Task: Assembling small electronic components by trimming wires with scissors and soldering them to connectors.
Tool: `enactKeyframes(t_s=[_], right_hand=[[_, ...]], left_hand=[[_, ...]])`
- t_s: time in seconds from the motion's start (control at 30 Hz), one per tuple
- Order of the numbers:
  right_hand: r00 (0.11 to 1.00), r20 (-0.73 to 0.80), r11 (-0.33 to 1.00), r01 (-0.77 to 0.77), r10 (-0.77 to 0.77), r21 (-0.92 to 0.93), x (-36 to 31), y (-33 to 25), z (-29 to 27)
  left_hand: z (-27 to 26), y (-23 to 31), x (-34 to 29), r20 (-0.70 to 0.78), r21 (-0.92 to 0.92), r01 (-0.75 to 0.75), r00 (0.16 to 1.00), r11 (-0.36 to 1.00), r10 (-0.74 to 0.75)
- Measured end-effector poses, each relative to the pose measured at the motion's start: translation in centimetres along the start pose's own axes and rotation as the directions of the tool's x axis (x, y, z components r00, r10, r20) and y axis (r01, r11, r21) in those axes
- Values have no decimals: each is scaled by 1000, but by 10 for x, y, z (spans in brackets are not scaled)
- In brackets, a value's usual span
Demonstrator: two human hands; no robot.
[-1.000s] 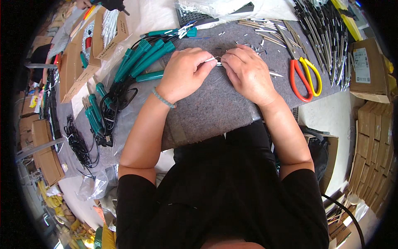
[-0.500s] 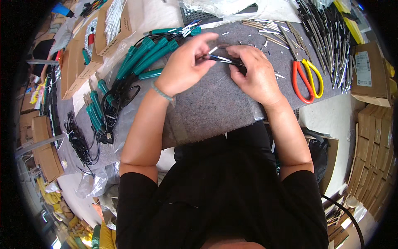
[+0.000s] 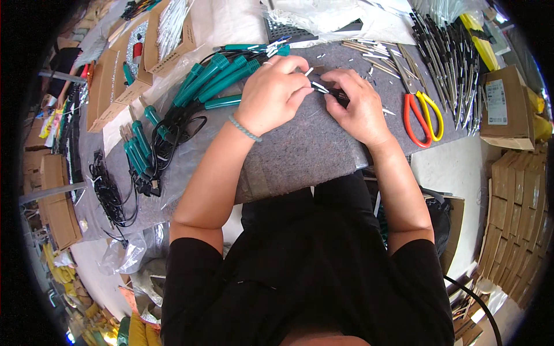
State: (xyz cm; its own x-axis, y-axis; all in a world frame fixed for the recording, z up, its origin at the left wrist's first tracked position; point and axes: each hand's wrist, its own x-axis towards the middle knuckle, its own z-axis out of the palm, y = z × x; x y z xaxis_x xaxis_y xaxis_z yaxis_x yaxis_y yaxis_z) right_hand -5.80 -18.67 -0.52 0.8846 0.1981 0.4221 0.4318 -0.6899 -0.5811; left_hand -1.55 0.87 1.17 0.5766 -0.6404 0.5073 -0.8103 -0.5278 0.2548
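Observation:
My left hand (image 3: pixel 271 95) is closed, fingers pinched, with a short thin white tube (image 3: pixel 309 72) sticking up from its fingertips. Facing it, my right hand (image 3: pixel 359 106) curls around a black cable (image 3: pixel 339 97), whose white-tipped wire ends (image 3: pixel 319 87) point toward the left fingertips. The fingers partly hide both the tube and the cable. Just right of my right hand lie scissors (image 3: pixel 424 118) with one red and one yellow handle. Several green plastic handles (image 3: pixel 213 78) with black cords are bunched to the left of my left hand.
Thin metal rods (image 3: pixel 447 69) are piled at the far right, beside a cardboard box (image 3: pixel 505 106). Open cartons (image 3: pixel 115 95) stand at the far left, one with white tubes (image 3: pixel 173 29). Loose white tube pieces (image 3: pixel 375 55) lie beyond my hands on the grey felt mat (image 3: pixel 288 150).
My left hand has shifted slightly right and down, and its raised fingers have folded in near the wire ends. My right hand stays nearly in place. The view has shifted a little.

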Motion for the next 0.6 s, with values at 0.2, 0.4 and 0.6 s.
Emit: enactKeyframes(t_s=[0.2,0.4,0.6], right_hand=[[992,-61,988,115,-108,107,5,5,10],[979,15,894,-194,205,404,5,-2,10],[978,16,909,-199,208,366,8,-4,9]], left_hand=[[4,-1,-5,-39,-466,169,977,868,-211],[11,-5,-6,134,-690,448,851,568,-508],[6,-6,-9,80,-406,325,944,854,-321]])
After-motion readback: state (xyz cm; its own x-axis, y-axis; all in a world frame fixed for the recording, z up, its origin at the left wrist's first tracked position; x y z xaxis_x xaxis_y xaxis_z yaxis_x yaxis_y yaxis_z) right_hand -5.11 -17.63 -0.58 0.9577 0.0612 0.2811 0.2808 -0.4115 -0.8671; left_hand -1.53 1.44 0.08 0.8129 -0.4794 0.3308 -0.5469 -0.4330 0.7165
